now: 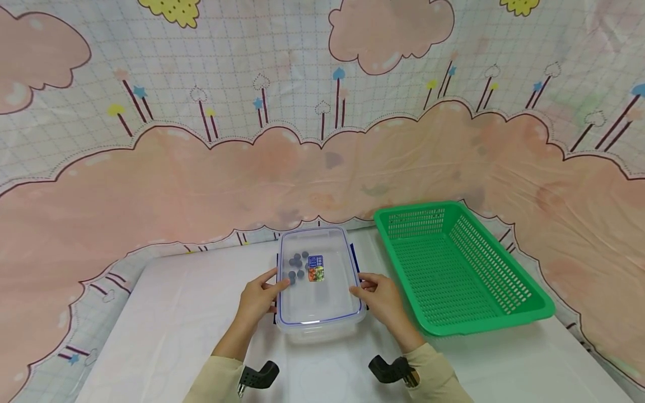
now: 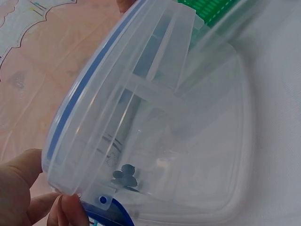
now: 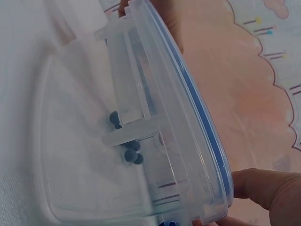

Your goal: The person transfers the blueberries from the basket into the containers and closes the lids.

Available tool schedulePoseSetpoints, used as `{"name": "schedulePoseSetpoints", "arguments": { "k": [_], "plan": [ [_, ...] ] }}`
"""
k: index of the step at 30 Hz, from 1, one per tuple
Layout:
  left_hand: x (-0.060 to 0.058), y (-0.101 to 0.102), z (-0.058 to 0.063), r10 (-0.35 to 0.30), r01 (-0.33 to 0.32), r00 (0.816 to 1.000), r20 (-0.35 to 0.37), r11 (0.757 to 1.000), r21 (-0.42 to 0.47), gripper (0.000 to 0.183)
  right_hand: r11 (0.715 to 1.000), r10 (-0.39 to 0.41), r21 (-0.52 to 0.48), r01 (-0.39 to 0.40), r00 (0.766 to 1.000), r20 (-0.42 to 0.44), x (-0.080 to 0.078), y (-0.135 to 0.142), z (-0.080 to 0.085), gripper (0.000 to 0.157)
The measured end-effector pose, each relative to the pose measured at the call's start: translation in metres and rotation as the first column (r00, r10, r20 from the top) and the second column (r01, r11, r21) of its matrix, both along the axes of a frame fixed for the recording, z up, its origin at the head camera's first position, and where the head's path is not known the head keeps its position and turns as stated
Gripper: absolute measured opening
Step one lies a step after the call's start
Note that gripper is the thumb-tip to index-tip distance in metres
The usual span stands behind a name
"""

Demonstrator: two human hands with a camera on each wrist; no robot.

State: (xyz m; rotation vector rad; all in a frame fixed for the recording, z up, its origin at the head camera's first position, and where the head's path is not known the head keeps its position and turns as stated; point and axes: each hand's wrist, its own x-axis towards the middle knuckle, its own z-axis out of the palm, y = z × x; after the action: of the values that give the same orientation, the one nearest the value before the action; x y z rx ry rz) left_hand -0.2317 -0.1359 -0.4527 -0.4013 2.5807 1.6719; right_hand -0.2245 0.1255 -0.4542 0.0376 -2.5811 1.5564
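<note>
A clear plastic food storage box (image 1: pixel 322 305) with a blue-lined lid stands on the white table in the head view. Through the lid show several small dark blue balls (image 1: pixel 300 273), like blueberries, gathered toward the left. My left hand (image 1: pixel 254 299) grips the box's left edge, thumb on top of the lid and fingers below the rim. On the opposite edge, my right hand (image 1: pixel 384 299) holds it the same way. Blue side latches hang open; one latch (image 2: pixel 110 213) shows beneath the left fingers in the left wrist view. A colourful label (image 1: pixel 316 268) marks the lid.
Right of the box stands a green plastic basket (image 1: pixel 453 280) with slotted walls, nothing in it. A patterned cloth (image 1: pixel 322 179) hangs behind the white-covered table (image 1: pixel 176 313). Black wrist mounts (image 1: pixel 259 375) sit at both sleeves.
</note>
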Motion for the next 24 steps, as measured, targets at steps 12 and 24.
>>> {"name": "schedulePoseSetpoints", "arguments": {
  "k": [12, 24],
  "plan": [
    [-0.0016, -0.0002, -0.0017, 0.002, -0.001, 1.000, 0.010, 1.000, -0.014, 0.063, 1.000, -0.002, -0.002, 0.002, 1.000, -0.002, -0.0025, -0.0005, -0.0030, 0.038],
    [-0.0018, 0.0003, -0.0054, 0.018, -0.018, 0.999, 0.039, 1.000, 0.008, 0.063, 0.999, 0.003, -0.033, -0.003, 1.000, 0.011, -0.0011, 0.0010, -0.0067, 0.038]
  ]
}}
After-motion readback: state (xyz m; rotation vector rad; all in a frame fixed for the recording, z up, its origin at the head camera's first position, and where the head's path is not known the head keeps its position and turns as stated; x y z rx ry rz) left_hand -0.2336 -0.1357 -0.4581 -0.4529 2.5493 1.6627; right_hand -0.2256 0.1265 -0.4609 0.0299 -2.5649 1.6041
